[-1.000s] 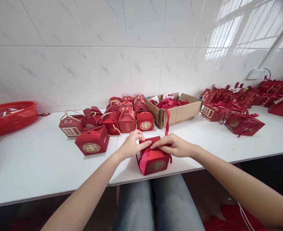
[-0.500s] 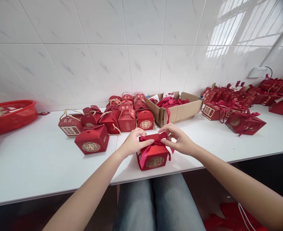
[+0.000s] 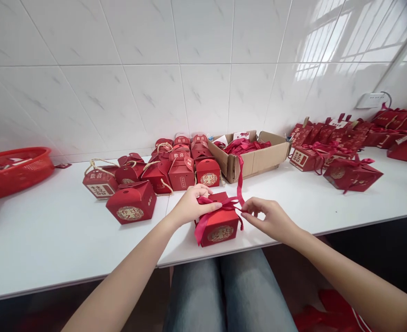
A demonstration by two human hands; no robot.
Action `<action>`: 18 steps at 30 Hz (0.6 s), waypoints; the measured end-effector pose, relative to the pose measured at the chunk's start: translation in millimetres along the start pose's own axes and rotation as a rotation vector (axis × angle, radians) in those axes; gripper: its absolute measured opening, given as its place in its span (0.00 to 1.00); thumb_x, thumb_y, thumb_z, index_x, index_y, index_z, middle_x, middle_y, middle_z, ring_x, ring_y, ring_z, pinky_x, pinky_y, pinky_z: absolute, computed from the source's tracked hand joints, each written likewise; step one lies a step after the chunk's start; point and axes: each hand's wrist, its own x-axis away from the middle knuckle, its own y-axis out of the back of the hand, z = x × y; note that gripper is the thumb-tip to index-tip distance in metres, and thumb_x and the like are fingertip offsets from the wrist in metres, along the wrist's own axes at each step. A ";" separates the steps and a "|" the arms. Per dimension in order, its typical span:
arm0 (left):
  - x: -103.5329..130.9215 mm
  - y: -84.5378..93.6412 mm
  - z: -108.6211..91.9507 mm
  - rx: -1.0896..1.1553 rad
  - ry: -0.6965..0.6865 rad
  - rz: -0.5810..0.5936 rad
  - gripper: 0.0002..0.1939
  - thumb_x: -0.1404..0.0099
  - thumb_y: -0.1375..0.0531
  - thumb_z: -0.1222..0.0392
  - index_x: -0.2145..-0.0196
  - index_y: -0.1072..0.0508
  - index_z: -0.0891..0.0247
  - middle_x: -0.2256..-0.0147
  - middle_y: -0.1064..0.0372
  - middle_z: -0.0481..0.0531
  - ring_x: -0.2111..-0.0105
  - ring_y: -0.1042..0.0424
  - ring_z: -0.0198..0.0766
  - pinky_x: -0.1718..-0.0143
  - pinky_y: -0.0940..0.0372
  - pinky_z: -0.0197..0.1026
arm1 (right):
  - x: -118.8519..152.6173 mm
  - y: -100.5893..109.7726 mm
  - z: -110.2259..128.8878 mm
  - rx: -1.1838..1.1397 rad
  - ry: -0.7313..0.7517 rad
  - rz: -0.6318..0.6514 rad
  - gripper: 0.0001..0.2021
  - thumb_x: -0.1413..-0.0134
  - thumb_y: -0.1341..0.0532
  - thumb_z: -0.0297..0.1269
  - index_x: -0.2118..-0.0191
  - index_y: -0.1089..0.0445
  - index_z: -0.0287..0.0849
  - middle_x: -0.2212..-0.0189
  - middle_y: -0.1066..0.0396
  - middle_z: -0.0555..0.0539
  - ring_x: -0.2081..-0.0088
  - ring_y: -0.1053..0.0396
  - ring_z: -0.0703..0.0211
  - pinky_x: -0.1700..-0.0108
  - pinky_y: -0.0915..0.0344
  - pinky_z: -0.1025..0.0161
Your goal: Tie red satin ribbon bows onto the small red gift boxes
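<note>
Left hand [image 3: 189,206] comes first for me: its thumb lies across the ribbon [image 3: 204,222] on top of the red box [image 3: 221,227], and its fingers reach over the box's far side, so I read it as clamped on that box. The box sits upright on the white tabletop [image 3: 86,249], between the two hands and close to the near edge, its gold medallion facing me. Just right of it I have the right hand [image 3: 271,219] off the box, thumb and index fingertips together on a piece of the ribbon. Beyond the right hand I see a cardboard carton [image 3: 266,162] heaped with red ribbons [image 3: 247,146]; one loose strip [image 3: 240,180] hangs over its wall toward those fingertips, and I cannot tell whether it meets what they pinch. Beyond the left hand stands a cluster of red boxes [image 3: 182,173], some with rope handles. To that hand's left I find a single box [image 3: 131,203], and farther left a red plastic basket [image 3: 26,170]. Well to the right of the right hand, a ribbon-tied box [image 3: 352,175] rests before more red packages [image 3: 338,133].
</note>
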 end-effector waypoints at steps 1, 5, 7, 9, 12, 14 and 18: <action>-0.1 -1.1 -1.0 0.017 0.014 0.006 0.20 0.50 0.35 0.44 0.80 0.35 0.63 0.58 0.33 0.53 0.62 0.31 0.42 0.57 0.38 0.45 | 0.5 -0.1 2.5 0.027 0.020 -0.026 0.05 0.45 0.42 0.36 0.69 0.33 0.42 0.73 0.29 0.48 0.73 0.34 0.63 0.69 0.34 0.64; 0.3 -5.4 -0.9 0.067 0.035 -0.015 0.21 0.49 0.36 0.44 0.83 0.35 0.64 0.56 0.34 0.54 0.60 0.31 0.43 0.53 0.39 0.46 | 6.5 1.5 17.3 0.086 0.184 -0.110 0.05 0.44 0.42 0.33 0.70 0.31 0.42 0.74 0.30 0.47 0.73 0.34 0.62 0.70 0.36 0.65; 0.1 -7.4 1.5 0.083 0.026 -0.032 0.22 0.49 0.36 0.43 0.83 0.35 0.64 0.57 0.34 0.54 0.58 0.31 0.44 0.52 0.40 0.46 | 10.9 -0.7 24.4 0.093 0.295 -0.117 0.05 0.43 0.43 0.31 0.68 0.31 0.42 0.74 0.31 0.47 0.72 0.34 0.62 0.69 0.36 0.65; -0.4 -9.3 4.7 0.112 0.028 -0.041 0.22 0.48 0.37 0.43 0.83 0.35 0.64 0.58 0.34 0.54 0.57 0.31 0.44 0.52 0.40 0.46 | 14.8 -5.7 29.7 0.118 0.388 -0.117 0.06 0.42 0.45 0.29 0.66 0.31 0.41 0.73 0.32 0.45 0.71 0.33 0.62 0.68 0.35 0.65; -1.4 -12.6 8.9 0.158 0.033 -0.049 0.22 0.46 0.37 0.45 0.83 0.37 0.63 0.58 0.34 0.54 0.57 0.31 0.43 0.51 0.40 0.45 | 18.7 -15.6 34.1 0.202 0.456 -0.095 0.08 0.41 0.47 0.28 0.64 0.31 0.41 0.71 0.32 0.43 0.68 0.33 0.60 0.67 0.34 0.65; -2.0 -15.7 10.7 0.153 0.027 -0.067 0.24 0.46 0.37 0.45 0.85 0.42 0.63 0.60 0.35 0.53 0.57 0.32 0.42 0.52 0.40 0.44 | 20.1 -22.3 35.3 0.250 0.472 -0.081 0.09 0.40 0.48 0.28 0.64 0.31 0.41 0.70 0.32 0.43 0.68 0.33 0.60 0.67 0.34 0.65; -2.5 -21.8 11.6 0.083 0.013 -0.121 0.26 0.47 0.37 0.45 0.85 0.47 0.62 0.61 0.37 0.52 0.59 0.32 0.41 0.53 0.39 0.43 | 21.7 -34.9 35.9 0.294 0.525 -0.052 0.11 0.41 0.50 0.25 0.64 0.30 0.40 0.71 0.32 0.43 0.69 0.34 0.60 0.68 0.36 0.65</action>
